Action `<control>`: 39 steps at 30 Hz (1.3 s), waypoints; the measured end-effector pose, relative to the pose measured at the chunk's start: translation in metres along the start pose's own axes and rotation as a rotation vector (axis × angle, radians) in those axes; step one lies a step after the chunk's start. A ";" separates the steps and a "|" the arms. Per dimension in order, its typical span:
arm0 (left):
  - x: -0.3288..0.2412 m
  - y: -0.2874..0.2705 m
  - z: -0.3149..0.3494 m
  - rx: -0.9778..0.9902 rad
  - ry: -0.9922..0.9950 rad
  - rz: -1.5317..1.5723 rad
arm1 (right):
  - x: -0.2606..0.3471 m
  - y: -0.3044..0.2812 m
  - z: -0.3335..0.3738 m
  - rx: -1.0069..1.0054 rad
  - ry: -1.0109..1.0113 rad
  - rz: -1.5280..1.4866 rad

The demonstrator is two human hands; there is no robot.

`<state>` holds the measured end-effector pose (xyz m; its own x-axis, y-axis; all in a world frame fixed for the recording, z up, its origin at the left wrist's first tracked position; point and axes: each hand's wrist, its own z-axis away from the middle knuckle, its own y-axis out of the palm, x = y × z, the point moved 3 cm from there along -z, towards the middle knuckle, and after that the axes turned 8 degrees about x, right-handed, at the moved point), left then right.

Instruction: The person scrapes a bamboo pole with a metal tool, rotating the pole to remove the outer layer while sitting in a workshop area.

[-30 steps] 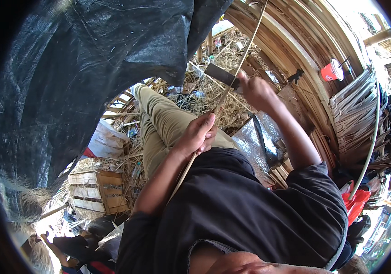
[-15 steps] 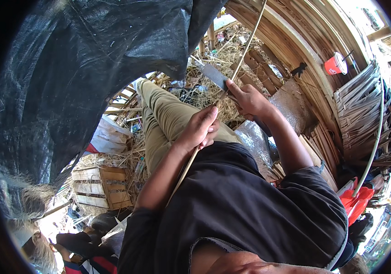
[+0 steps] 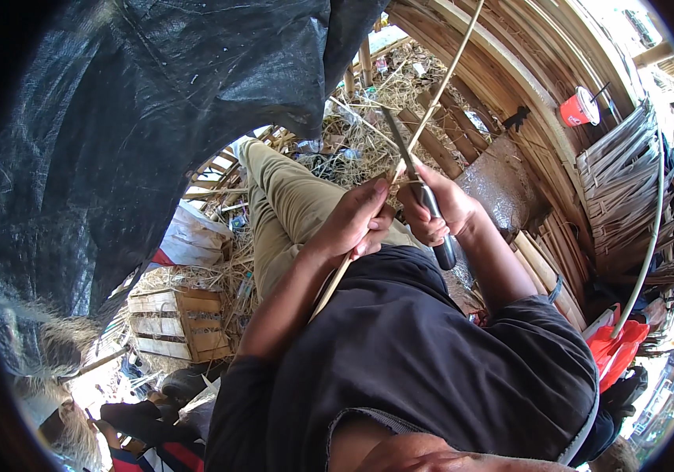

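My left hand (image 3: 356, 222) is closed around a long, thin, pale strip (image 3: 448, 75), probably split bamboo or cane. The strip runs slantwise from the upper right, through my grip and down past my shirt front. In my right hand (image 3: 441, 206) is a knife (image 3: 400, 140), its dark handle sticking out below the fist. The blade points up and away, seen nearly edge-on, and crosses the strip just beyond my left hand. A thin sliver stands off the strip near the blade. Both hands are close together above my lap.
A black tarpaulin (image 3: 171, 102) hangs at the left. Below it stands a slatted wooden crate (image 3: 162, 322). Straw and litter (image 3: 352, 149) cover the ground ahead. At right are stacked bamboo slats (image 3: 545, 149), a red cup with straw (image 3: 577, 108) and a red plastic bag (image 3: 614, 350).
My right hand has drawn back toward me and turned the knife, so its flat blade now shows edge-on. The strip's far end has shifted right, and my left hand moved slightly right.
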<state>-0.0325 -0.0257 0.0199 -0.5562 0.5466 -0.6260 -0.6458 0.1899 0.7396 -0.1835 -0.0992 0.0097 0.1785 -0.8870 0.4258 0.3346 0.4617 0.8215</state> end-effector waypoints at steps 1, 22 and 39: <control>-0.002 0.004 -0.001 0.020 -0.003 0.013 | -0.001 0.003 -0.001 0.159 -0.087 -0.016; -0.009 -0.022 0.002 -0.062 0.109 -0.096 | 0.026 0.029 -0.014 -0.954 -0.244 0.882; -0.003 -0.049 0.004 -0.115 0.021 -0.046 | -0.006 -0.010 -0.022 0.704 -0.378 0.054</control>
<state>0.0026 -0.0336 -0.0136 -0.5348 0.5217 -0.6647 -0.7259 0.1190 0.6774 -0.1677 -0.0982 -0.0094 -0.1905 -0.8632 0.4676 -0.3509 0.5047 0.7888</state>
